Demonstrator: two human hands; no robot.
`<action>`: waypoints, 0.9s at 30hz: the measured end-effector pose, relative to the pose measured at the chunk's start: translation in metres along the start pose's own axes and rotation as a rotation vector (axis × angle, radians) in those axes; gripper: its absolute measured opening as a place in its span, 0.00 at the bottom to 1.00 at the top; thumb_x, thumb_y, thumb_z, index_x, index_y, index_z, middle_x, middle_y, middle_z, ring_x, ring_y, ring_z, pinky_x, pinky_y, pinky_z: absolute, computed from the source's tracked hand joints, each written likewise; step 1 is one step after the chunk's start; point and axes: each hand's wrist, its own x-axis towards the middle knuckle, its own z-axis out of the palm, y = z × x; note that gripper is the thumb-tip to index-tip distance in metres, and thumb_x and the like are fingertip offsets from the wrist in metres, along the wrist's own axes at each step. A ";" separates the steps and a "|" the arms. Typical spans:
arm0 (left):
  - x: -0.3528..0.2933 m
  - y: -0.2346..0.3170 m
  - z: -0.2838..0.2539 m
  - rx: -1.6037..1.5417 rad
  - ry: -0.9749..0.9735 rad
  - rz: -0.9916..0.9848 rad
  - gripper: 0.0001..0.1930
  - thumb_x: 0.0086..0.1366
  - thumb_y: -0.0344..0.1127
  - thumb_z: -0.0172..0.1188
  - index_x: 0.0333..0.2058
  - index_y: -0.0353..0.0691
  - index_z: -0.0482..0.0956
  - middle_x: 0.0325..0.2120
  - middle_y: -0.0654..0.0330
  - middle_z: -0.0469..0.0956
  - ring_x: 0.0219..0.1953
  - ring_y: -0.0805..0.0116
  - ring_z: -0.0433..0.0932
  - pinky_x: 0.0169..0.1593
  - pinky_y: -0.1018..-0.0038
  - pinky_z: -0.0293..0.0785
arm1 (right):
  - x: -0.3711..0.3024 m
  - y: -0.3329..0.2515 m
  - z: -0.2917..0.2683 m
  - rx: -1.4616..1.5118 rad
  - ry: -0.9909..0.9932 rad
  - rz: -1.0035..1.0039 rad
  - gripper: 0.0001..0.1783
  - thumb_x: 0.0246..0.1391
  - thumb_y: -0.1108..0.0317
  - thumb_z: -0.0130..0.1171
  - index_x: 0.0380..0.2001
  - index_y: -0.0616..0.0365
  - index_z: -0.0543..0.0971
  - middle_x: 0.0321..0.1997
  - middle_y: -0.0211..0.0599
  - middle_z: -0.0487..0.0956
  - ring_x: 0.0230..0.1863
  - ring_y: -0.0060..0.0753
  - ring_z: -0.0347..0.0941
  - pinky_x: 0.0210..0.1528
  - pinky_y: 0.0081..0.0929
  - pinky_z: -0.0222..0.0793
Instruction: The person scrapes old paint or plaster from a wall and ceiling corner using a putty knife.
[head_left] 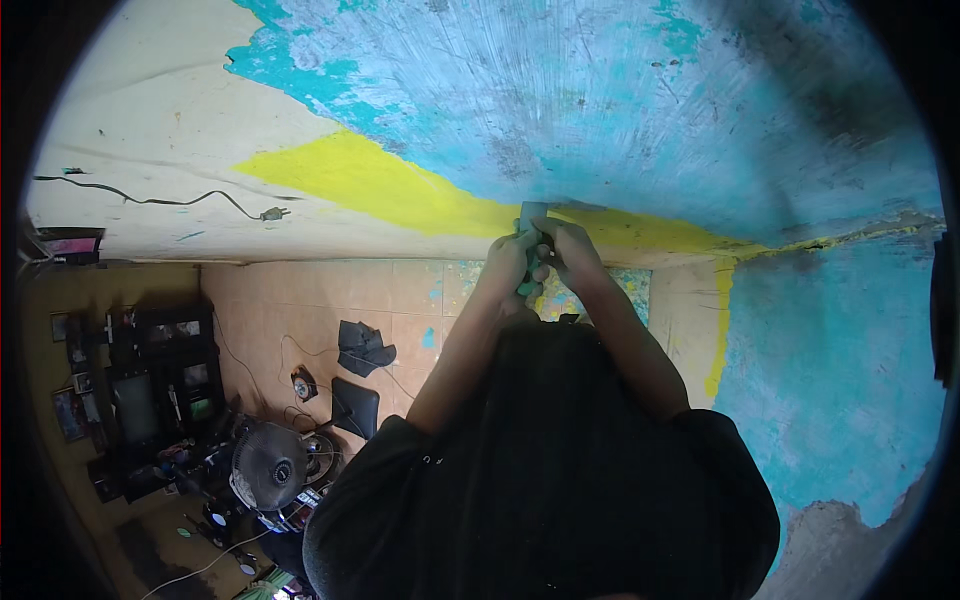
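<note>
Both my hands are closed together on a scraper [533, 211] with a flat grey blade and a green handle. My left hand [508, 262] wraps it from the left, and my right hand [568, 246] grips from the right. The blade's tip meets the wall [480, 110] at the lower border of its worn blue paint. Beside the blade runs a yellow painted band [370, 185], with pale bare wall below it on the left. Most of the handle is hidden by my fingers.
Paint flakes [462, 285] litter the tiled floor [320, 290]. A fan [270, 467], a black cloth-like piece [365, 346] and a dark flat pad [354, 408] lie to the left. A plug [272, 214] on a cord shows against the wall. A cabinet [135, 400] stands far left.
</note>
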 end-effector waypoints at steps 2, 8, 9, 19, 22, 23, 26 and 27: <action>-0.010 0.007 0.007 -0.041 -0.006 0.041 0.08 0.67 0.35 0.46 0.36 0.37 0.70 0.24 0.64 0.70 0.15 0.77 0.62 0.14 0.80 0.55 | -0.012 -0.011 0.011 -0.011 0.038 -0.077 0.08 0.53 0.64 0.60 0.30 0.57 0.76 0.26 0.27 0.73 0.26 0.21 0.69 0.30 0.24 0.68; 0.007 0.002 0.008 -0.004 0.023 0.033 0.08 0.67 0.35 0.45 0.35 0.37 0.69 0.24 0.63 0.69 0.15 0.77 0.62 0.13 0.79 0.55 | 0.016 -0.001 0.000 0.017 0.061 -0.061 0.08 0.53 0.64 0.59 0.29 0.57 0.77 0.25 0.29 0.74 0.21 0.22 0.68 0.26 0.23 0.68; 0.010 0.001 0.006 -0.003 0.022 0.032 0.08 0.67 0.35 0.45 0.35 0.37 0.69 0.24 0.63 0.69 0.15 0.77 0.62 0.13 0.79 0.55 | 0.021 0.000 -0.001 0.019 0.062 -0.061 0.08 0.53 0.64 0.59 0.29 0.57 0.77 0.25 0.29 0.74 0.21 0.22 0.68 0.26 0.23 0.68; 0.018 -0.008 -0.002 0.028 0.018 0.036 0.09 0.68 0.37 0.46 0.33 0.38 0.69 0.22 0.64 0.68 0.15 0.77 0.63 0.13 0.77 0.57 | 0.020 0.005 0.008 0.030 0.120 -0.054 0.07 0.54 0.65 0.58 0.25 0.55 0.74 0.20 0.27 0.70 0.16 0.21 0.64 0.18 0.23 0.62; 0.004 -0.008 -0.005 0.021 0.023 0.053 0.09 0.67 0.37 0.46 0.32 0.38 0.69 0.21 0.64 0.68 0.15 0.76 0.64 0.14 0.75 0.59 | 0.011 0.008 0.015 -0.001 0.149 -0.054 0.08 0.54 0.65 0.58 0.25 0.56 0.75 0.19 0.26 0.70 0.15 0.20 0.62 0.16 0.22 0.60; -0.001 -0.005 -0.005 0.036 0.020 0.058 0.10 0.67 0.38 0.46 0.32 0.38 0.69 0.21 0.64 0.68 0.15 0.76 0.64 0.14 0.74 0.60 | 0.010 0.008 0.017 -0.003 0.146 -0.085 0.08 0.54 0.65 0.58 0.26 0.56 0.75 0.19 0.26 0.70 0.15 0.19 0.62 0.15 0.22 0.59; 0.024 -0.009 -0.007 0.046 0.007 0.079 0.10 0.68 0.38 0.46 0.31 0.38 0.69 0.21 0.64 0.68 0.15 0.75 0.64 0.14 0.74 0.60 | 0.032 0.002 0.003 0.013 0.061 0.066 0.09 0.54 0.63 0.59 0.26 0.57 0.76 0.20 0.27 0.71 0.15 0.19 0.62 0.15 0.21 0.57; 0.026 -0.012 -0.008 0.046 0.006 0.082 0.10 0.68 0.38 0.46 0.31 0.38 0.69 0.21 0.64 0.68 0.15 0.75 0.64 0.14 0.74 0.60 | 0.036 0.007 0.002 0.010 0.059 0.063 0.09 0.54 0.63 0.59 0.26 0.57 0.76 0.20 0.27 0.71 0.15 0.19 0.62 0.15 0.21 0.57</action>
